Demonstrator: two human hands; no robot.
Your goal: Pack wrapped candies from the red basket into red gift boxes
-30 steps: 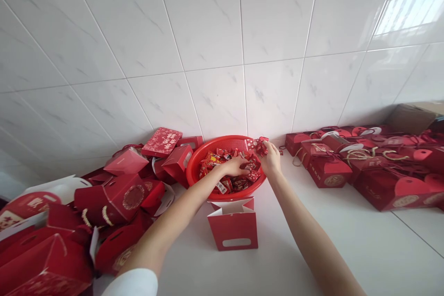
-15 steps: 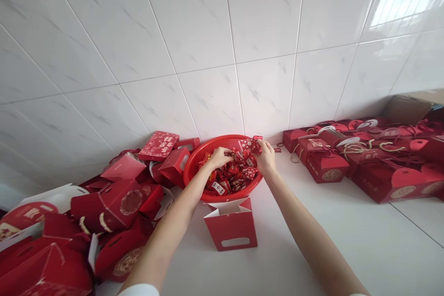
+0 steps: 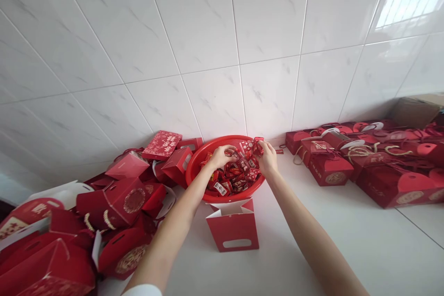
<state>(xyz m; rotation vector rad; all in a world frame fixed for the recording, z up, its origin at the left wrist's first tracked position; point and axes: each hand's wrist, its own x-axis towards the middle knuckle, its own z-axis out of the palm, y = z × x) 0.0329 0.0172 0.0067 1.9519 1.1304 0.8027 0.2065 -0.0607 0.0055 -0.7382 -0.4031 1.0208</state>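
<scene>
Both hands are at a red plastic basket (image 3: pixel 190 180) filled with small wrapped candies (image 3: pixel 231 178). My left hand (image 3: pixel 221 156) reaches over the heap from the left, its fingers curled around a dark red wrapped candy (image 3: pixel 233 153). At the basket's right rim, my right hand (image 3: pixel 268 158) is closed on red wrapped candy (image 3: pixel 258 143) that sticks up above its fingertips; how many pieces it holds I cannot tell. Just in front of the basket stands an upright red gift box (image 3: pixel 234 229), its top open, showing a white inside and a pale oblong slot on the front.
A jumbled pile of red gift boxes (image 3: pixel 128 203) lies on the left. Red boxes with rope handles (image 3: pixel 331 166) stand in rows on the right, with a brown carton (image 3: pixel 414 111) behind. A tiled wall (image 3: pixel 215 97) rises directly behind the basket.
The view has shifted slightly. My left fingers have lifted a little, with a candy now showing at their tips. My right hand stays at the rim with its candy.
</scene>
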